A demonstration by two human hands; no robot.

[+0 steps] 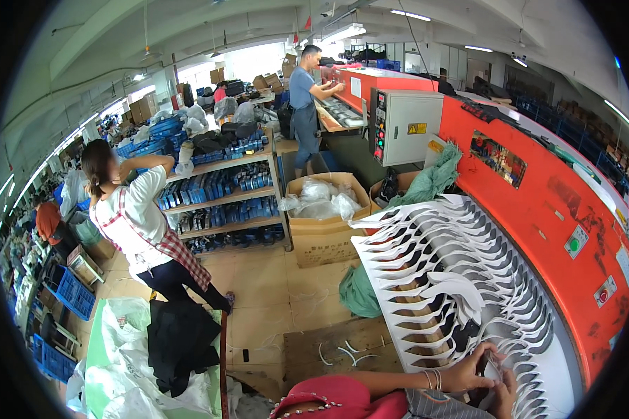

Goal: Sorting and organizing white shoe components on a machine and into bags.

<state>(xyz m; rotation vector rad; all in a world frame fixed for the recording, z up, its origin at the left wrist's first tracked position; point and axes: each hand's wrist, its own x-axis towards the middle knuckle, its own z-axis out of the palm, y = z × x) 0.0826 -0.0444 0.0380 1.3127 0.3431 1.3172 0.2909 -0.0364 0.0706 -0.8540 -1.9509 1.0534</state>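
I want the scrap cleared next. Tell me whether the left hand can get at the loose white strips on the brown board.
Probably yes. The left hand is busy at the white cut sheet, but the strips lie uncovered on the board just to its left, with nothing between.

Red garment with a row of pale studs along its edge at 6 o'clock. Left hand wrist carries thin bangles (two or three, hard to count). Grey striped sleeve beside it.

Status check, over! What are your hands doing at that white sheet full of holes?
Left hand and right hand together at the near edge of the white sheet, over a small dark piece; grip unclear. Red machine alongside. Nothing blocking.
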